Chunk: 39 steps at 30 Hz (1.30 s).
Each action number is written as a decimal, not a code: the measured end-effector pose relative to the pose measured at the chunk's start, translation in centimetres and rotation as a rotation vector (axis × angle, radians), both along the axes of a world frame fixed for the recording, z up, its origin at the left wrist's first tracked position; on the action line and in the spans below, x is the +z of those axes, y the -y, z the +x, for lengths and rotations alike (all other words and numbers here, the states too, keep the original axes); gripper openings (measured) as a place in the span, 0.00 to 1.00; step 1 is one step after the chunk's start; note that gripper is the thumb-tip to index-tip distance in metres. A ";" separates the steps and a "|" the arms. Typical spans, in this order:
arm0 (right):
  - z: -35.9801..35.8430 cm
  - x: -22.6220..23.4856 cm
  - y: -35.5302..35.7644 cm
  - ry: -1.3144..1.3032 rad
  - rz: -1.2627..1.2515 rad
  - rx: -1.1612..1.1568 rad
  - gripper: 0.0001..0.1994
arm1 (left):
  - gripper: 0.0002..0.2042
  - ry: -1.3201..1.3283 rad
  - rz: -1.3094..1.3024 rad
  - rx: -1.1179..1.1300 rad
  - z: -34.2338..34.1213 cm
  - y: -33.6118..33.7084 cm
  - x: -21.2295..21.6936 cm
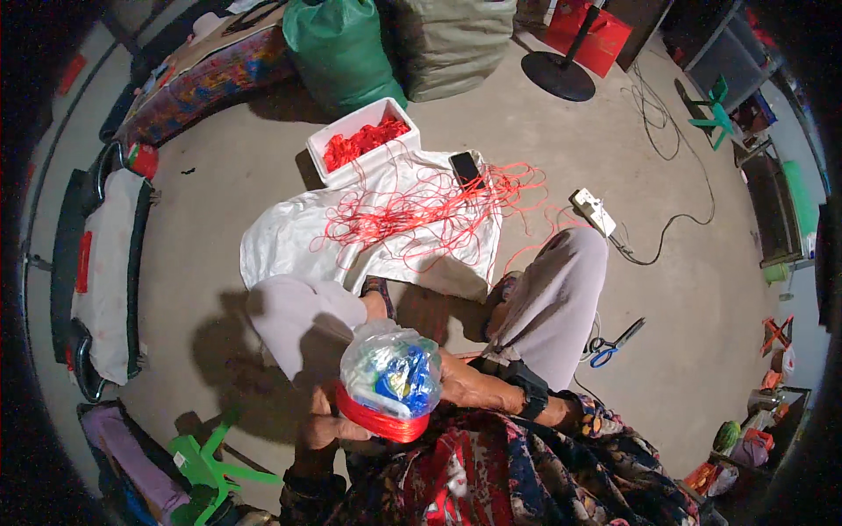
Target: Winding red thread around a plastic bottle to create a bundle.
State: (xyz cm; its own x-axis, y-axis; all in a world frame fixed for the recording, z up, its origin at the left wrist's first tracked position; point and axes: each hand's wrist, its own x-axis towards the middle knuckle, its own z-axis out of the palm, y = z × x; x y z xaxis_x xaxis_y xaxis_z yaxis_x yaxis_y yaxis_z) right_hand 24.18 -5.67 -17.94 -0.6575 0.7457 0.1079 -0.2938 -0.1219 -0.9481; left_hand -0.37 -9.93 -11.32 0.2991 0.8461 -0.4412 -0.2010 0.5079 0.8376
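Held close in front of my lap is a bundle in crinkled clear plastic (373, 351), with blue and green showing through. Red cord (383, 422) is wound in a thick band around its near edge. My left hand (333, 427) grips the bundle from the left, thumb against the red band. On the other side my right hand (463, 381) supports it, its fingers mostly hidden behind the plastic. Loose red cord (395, 219) lies tangled over a white sheet (285, 232) on the floor beyond my feet.
Past the sheet stands a white foam box (379, 165) holding more red cord. A black phone (467, 170) lies on the sheet. Blue-handled scissors (614, 344) and a white power strip (593, 212) are on the floor to the right. Green stool (206, 465) at lower left.
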 end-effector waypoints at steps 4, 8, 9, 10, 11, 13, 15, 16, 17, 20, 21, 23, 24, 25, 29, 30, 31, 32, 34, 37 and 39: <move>1.5 0.0 -0.5 0.165 -0.050 0.133 0.11 | 0.33 0.044 -0.055 0.007 -1.2 0.4 -2.6; 3.0 3.4 -2.6 0.242 -0.077 0.000 0.23 | 0.33 -0.016 -0.146 -0.089 0.0 -2.2 0.2; 3.0 3.3 -2.7 0.199 -0.188 -0.047 0.17 | 0.33 0.007 -0.143 -0.085 0.1 -2.5 0.3; 3.5 3.5 -3.3 0.277 -0.172 -0.072 0.15 | 0.33 0.034 -0.138 -0.074 0.2 -2.8 0.2; 4.2 3.6 -3.9 0.356 -0.155 -0.095 0.12 | 0.33 0.068 -0.127 -0.051 0.2 -3.0 -0.2; 4.3 3.5 -4.7 0.369 -0.312 -0.190 0.08 | 0.33 0.133 -0.117 -0.003 0.0 -3.4 -1.1; 3.8 4.4 -5.7 0.466 -0.057 -0.285 0.08 | 0.33 0.187 -0.112 0.039 -0.2 -3.8 -1.4; 3.9 3.8 -6.1 0.430 -0.081 -0.307 0.08 | 0.33 0.210 -0.111 0.057 -0.2 -3.9 -1.5; 3.7 3.8 -6.2 0.427 -0.092 -0.348 0.08 | 0.33 0.233 -0.114 0.075 -0.3 -4.1 -1.6; 3.5 3.7 -6.3 0.384 -0.122 -0.423 0.07 | 0.32 0.319 -0.118 0.128 0.0 -3.8 -1.7; 3.5 3.5 -6.1 0.346 -0.138 -0.413 0.07 | 0.32 0.346 -0.119 0.143 0.1 -3.7 -1.8; 3.4 4.0 -5.8 0.322 -0.154 -0.397 0.07 | 0.32 0.419 -0.115 0.175 0.8 -3.8 -1.4; 3.4 4.4 -5.7 0.317 -0.152 -0.382 0.07 | 0.32 0.455 -0.110 0.195 1.2 -3.9 -1.1; 3.2 4.9 -5.7 0.316 -0.149 -0.368 0.07 | 0.32 0.502 -0.104 0.210 1.6 -3.9 -1.0; 3.0 6.0 -5.2 0.323 -0.215 -0.368 0.09 | 0.32 0.671 -0.083 0.265 3.6 -4.4 -0.9; 3.0 6.4 -5.3 0.296 -0.151 -0.359 0.10 | 0.32 0.714 -0.074 0.281 4.1 -4.6 -0.7; 3.0 6.8 -5.5 0.270 -0.087 -0.350 0.11 | 0.32 0.759 -0.068 0.295 4.6 -4.7 -0.6; 2.9 7.2 -5.6 0.243 -0.022 -0.341 0.11 | 0.32 0.799 -0.058 0.306 5.0 -4.8 -0.4; 2.7 7.4 -5.5 0.218 0.066 -0.272 0.14 | 0.32 0.864 -0.039 0.334 6.0 -4.8 -0.1; 2.3 8.2 -4.8 0.213 0.120 -0.180 0.16 | 0.32 0.919 -0.019 0.342 7.2 -4.5 0.3; 1.9 7.8 -4.2 0.200 0.236 -0.163 0.16 | 0.32 0.942 -0.013 0.344 7.7 -4.5 0.5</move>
